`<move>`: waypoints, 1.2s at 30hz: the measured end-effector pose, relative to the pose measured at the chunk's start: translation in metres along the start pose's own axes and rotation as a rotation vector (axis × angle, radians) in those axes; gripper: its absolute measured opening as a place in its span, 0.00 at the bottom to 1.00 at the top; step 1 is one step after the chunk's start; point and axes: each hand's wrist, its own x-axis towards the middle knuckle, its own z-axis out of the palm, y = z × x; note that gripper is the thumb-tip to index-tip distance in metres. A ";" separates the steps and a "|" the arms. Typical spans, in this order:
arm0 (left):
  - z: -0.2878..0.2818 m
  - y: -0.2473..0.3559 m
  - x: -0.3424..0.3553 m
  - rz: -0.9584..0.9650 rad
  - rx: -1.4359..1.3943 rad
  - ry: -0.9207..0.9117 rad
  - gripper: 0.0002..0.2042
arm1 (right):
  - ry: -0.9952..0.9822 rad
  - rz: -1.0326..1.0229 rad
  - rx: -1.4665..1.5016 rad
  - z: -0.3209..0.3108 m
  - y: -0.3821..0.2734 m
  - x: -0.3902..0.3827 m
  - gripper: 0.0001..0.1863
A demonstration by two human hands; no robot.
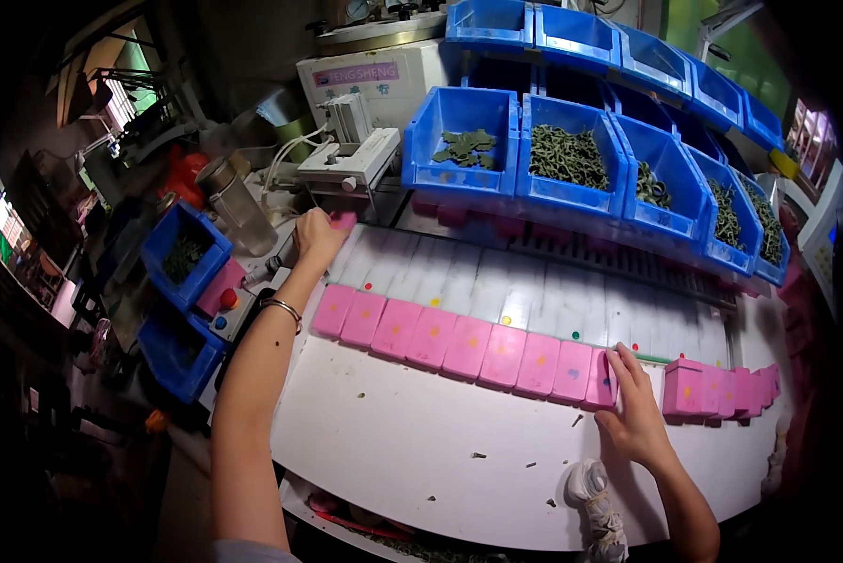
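Observation:
A row of pink rectangular blocks with small coloured marks runs across the white worktable. At the far left, beside a small white clamp-like device, my left hand is closed on a pink block; its fingertips are partly hidden. My right hand lies against the right end of the row. Its fingers are stretched and its thumb apart, touching the end block. Further right, beyond a gap, stands a second group of pink blocks.
Blue bins with small green parts stand in tiers at the back. More blue bins and a clear bottle are at the left. A white wrapped bundle lies near the front edge. Small loose bits dot the tabletop.

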 end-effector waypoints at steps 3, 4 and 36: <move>-0.007 -0.004 -0.005 0.148 0.120 0.039 0.20 | 0.017 0.020 0.106 -0.001 0.003 0.008 0.41; -0.008 0.005 -0.021 0.256 0.128 0.121 0.20 | 0.053 0.023 0.166 -0.002 -0.002 0.008 0.41; -0.095 0.157 -0.350 -0.196 -1.335 -1.252 0.33 | 0.393 0.044 0.624 0.019 -0.100 -0.086 0.10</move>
